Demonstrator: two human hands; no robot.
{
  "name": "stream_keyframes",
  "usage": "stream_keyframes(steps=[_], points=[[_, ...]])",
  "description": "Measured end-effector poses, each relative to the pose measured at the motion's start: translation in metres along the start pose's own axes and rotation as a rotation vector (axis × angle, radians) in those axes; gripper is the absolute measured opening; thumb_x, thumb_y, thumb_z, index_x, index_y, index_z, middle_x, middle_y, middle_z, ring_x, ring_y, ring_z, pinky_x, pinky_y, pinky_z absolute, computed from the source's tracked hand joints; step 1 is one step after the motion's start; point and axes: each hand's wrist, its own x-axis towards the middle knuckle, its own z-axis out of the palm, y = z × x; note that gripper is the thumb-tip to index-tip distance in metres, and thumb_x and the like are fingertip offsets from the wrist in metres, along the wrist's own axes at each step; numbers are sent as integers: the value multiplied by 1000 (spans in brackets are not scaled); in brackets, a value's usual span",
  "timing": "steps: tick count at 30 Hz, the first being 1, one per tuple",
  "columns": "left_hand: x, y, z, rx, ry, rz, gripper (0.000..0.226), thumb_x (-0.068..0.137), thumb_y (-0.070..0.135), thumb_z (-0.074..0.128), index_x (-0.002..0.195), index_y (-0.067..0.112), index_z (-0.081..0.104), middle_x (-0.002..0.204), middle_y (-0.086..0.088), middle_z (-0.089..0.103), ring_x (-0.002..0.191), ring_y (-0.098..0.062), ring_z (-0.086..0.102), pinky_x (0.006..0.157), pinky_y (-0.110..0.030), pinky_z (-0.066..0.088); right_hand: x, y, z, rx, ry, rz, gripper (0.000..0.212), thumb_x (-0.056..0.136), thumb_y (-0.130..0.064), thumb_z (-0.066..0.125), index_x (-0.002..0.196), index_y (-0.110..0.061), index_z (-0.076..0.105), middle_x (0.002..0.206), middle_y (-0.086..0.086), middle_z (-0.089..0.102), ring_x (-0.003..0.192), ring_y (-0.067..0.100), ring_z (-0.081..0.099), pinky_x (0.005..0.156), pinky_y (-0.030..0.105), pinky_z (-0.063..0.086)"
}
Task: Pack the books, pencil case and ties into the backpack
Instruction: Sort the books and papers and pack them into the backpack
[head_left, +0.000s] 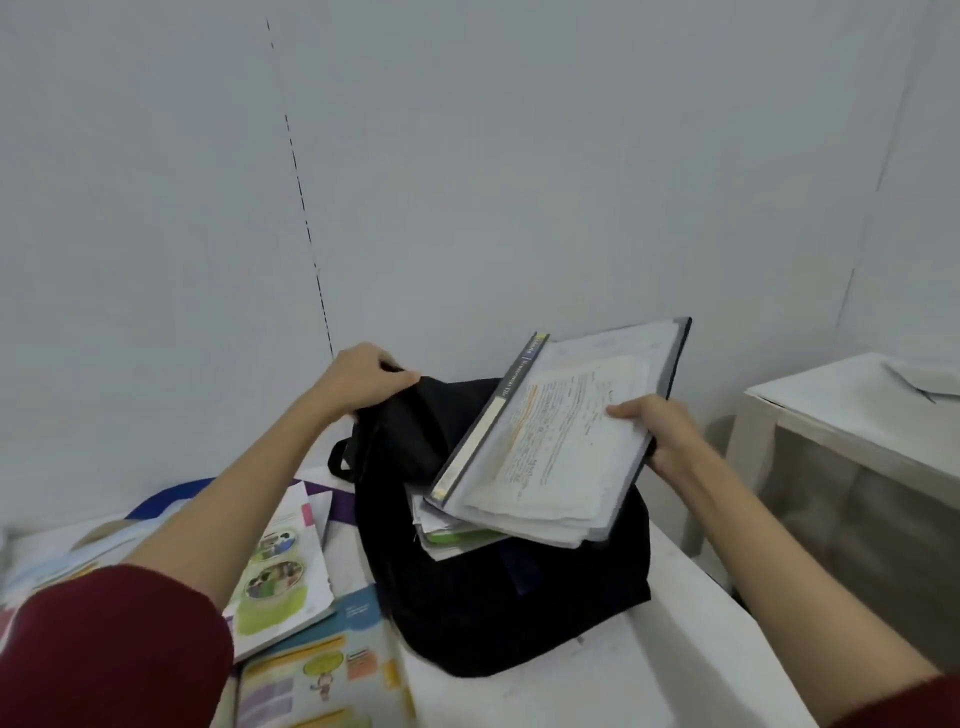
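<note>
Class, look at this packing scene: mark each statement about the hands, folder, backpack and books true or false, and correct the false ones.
1. The left hand grips the top of the backpack. True.
2. The right hand holds a folder of papers. True.
3. The folder lies flat on the table. False: it is tilted, its lower end at the backpack's opening.
4. The backpack is red. False: it is black.
5. Books lie to the left of the backpack. True.
</note>
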Motion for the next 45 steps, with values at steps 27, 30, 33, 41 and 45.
stream_keyframes(steps=[27, 30, 33, 41, 45], points=[[-30, 81, 9, 794, 48, 642, 49, 88, 57, 48, 108, 14, 57, 103, -9, 62, 99, -27, 58, 72, -33, 40, -27, 122, 107, 120, -506, 573, 48, 101, -41, 34, 121, 0, 50, 113, 19, 64, 91, 30, 64, 68, 36, 49], [-30, 88, 4, 923, 214, 652, 46, 99, 45, 34, 102, 7, 59, 104, -13, 64, 96, -33, 61, 68, -35, 40, -38, 108, 105, -226, -691, 471, 38, 99, -40, 39, 97, -9, 60, 87, 8, 70, 63, 16, 64, 52, 21, 47], [-27, 88, -5, 892, 370, 601, 50, 101, 43, 27, 91, 5, 59, 91, -12, 65, 81, -32, 62, 59, -32, 35, -42, 86, 89, -495, -653, 266, 29, 96, -35, 49, 86, -10, 60, 70, 6, 66, 40, 10, 51, 40, 16, 36], [-17, 92, -6, 845, 434, 554, 49, 101, 43, 25, 73, 9, 47, 67, -4, 44, 61, -23, 44, 46, -27, 18, 7, 75, -15, -1030, 343, -159, 38, 87, -24, 55, 118, -5, 45, 110, 16, 57, 101, 35, 58, 77, 33, 42], [-14, 97, -7, 847, 446, 570, 50, 100, 44, 26, 72, 9, 47, 59, 0, 37, 60, -22, 44, 44, -26, 17, 16, 91, -24, -702, 309, 47, 50, 84, -30, 64, 116, 1, 39, 87, 16, 60, 65, 30, 61, 52, 32, 50]])
